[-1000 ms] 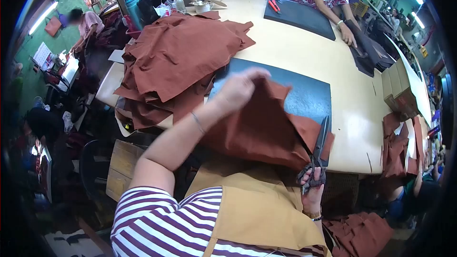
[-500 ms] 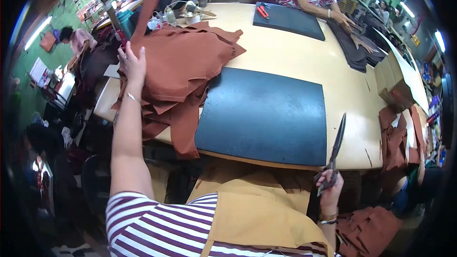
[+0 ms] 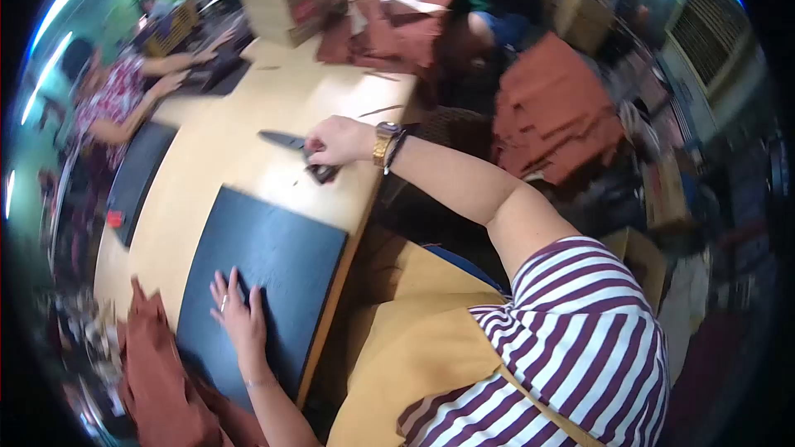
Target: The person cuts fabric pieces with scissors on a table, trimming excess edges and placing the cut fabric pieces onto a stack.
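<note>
My left hand (image 3: 240, 314), fingers spread, is over the dark cutting mat (image 3: 269, 244) at the table's near edge. Nothing is in it. Closed around the handles of a pair of dark scissors (image 3: 282, 140), my right hand (image 3: 341, 141) is low over the pale tabletop beyond the mat. The blades point left, away from my body. Part of the handles is hidden by my fingers. Reddish-brown material (image 3: 157, 372) lies piled beside the mat, at the lower left of the view.
A cardboard box (image 3: 290, 12) stands at the table's far end, near more reddish-brown pieces (image 3: 397, 29). Another stack of such pieces (image 3: 559, 116) is off the table to the right. Across the table, a person (image 3: 116, 103) works by a second dark mat (image 3: 141, 174).
My view has swung right. My left hand has left the brown pile and moved over the mat. My right hand has lowered the scissors from upright to nearly flat over the table.
</note>
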Motion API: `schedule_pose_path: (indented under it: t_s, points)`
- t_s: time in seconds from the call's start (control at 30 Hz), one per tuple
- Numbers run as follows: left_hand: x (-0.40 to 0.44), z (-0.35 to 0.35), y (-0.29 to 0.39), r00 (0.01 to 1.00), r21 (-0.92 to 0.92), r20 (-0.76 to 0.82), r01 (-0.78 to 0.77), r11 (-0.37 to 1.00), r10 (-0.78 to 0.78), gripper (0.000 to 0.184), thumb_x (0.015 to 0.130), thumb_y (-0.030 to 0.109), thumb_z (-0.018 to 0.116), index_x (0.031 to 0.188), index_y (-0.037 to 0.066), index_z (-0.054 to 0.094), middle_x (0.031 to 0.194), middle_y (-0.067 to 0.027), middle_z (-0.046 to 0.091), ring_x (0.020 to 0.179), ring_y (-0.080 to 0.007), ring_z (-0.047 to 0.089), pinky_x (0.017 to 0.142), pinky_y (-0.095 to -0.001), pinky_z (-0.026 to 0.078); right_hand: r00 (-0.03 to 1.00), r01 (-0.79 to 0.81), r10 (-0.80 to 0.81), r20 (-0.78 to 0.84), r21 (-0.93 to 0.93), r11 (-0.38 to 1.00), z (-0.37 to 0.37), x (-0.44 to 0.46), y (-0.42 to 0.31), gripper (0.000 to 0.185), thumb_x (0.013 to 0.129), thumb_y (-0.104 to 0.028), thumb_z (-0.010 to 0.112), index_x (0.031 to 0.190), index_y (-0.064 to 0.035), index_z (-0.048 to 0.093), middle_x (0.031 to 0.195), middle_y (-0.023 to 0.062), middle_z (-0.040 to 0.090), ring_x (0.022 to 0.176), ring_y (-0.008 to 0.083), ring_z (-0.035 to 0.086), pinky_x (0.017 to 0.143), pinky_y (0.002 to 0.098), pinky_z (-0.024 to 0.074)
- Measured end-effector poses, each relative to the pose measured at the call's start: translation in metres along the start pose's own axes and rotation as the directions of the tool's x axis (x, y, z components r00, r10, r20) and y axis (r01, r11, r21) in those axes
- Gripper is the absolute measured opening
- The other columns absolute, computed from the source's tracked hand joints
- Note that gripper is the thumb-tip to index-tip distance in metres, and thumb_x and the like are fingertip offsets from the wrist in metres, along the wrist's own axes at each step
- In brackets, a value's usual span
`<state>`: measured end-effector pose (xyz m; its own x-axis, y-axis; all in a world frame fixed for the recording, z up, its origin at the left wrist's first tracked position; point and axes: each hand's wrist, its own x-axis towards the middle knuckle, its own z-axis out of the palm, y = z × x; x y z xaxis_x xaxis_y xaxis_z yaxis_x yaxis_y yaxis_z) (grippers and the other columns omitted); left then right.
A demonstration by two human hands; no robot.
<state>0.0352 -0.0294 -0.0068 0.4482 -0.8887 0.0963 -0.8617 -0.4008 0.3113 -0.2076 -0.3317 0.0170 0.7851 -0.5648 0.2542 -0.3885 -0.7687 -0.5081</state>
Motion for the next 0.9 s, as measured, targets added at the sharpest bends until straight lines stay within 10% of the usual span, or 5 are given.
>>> schedule_pose_path:
  t_s: [0.23,0.37,0.5,0.8,0.9]
  points:
    - [-0.010,-0.001,-0.008,1.000,0.041,-0.010,-0.009,0.999,0.010,0.049,0.094,0.037,0.050,0.138,0.016,0.044,0.151,-0.0092,0.029,0.141,-0.0307,0.021,0.108,-0.0630,0.011,0.856,-0.515,0.424,-0.295,-0.419,0.748,-0.082,-0.130,0.123,0.035,0.074,-0.042,0.061,0.092,-0.0125,0.068,0.088,0.0159,0.067,0.086,0.0347,0.065,0.073,0.0458,0.0517]
    - [-0.009,0.001,-0.004,1.000,0.043,-0.012,0.011,0.999,-0.011,0.051,0.092,0.036,0.053,0.136,0.014,0.045,0.151,-0.0106,0.029,0.140,-0.0320,0.022,0.107,-0.0626,0.013,0.369,-0.718,0.843,-0.390,-0.696,-0.008,-0.125,-0.225,0.173,0.072,0.072,-0.057,0.066,0.123,-0.0066,0.056,0.131,0.0149,0.047,0.126,0.0319,0.040,0.098,0.0595,0.0348]
    - [-0.008,-0.001,-0.001,1.000,0.045,-0.009,0.024,0.999,-0.024,0.051,0.092,0.037,0.053,0.136,0.013,0.045,0.151,-0.0107,0.029,0.141,-0.0317,0.021,0.107,-0.0625,0.013,-0.015,-0.806,0.805,-0.593,-0.469,-0.361,-0.146,-0.304,0.223,0.075,0.080,-0.040,0.064,0.141,-0.0058,0.035,0.143,0.0157,0.037,0.134,0.0323,0.033,0.100,0.0612,0.0311]
    - [-0.009,-0.004,0.006,1.000,0.038,-0.016,0.020,0.999,-0.020,0.050,0.091,0.035,0.054,0.135,0.013,0.045,0.150,-0.0117,0.030,0.141,-0.0319,0.022,0.108,-0.0618,0.013,-0.015,-1.000,0.752,-0.659,0.011,-0.010,-0.180,-0.302,0.254,0.035,0.081,-0.027,0.062,0.110,-0.0067,0.065,0.110,0.0131,0.066,0.102,0.0314,0.063,0.086,0.0426,0.0496]
    - [-0.009,-0.003,0.007,1.000,0.027,-0.025,0.019,0.999,-0.019,0.050,0.090,0.033,0.056,0.134,0.012,0.046,0.149,-0.0128,0.031,0.140,-0.0324,0.023,0.108,-0.0610,0.014,-0.060,-0.721,0.542,-0.838,0.411,0.557,-0.213,-0.221,0.230,0.033,0.079,-0.023,0.065,0.105,-0.0027,0.063,0.110,0.0162,0.065,0.102,0.0346,0.062,0.086,0.0391,0.0486]
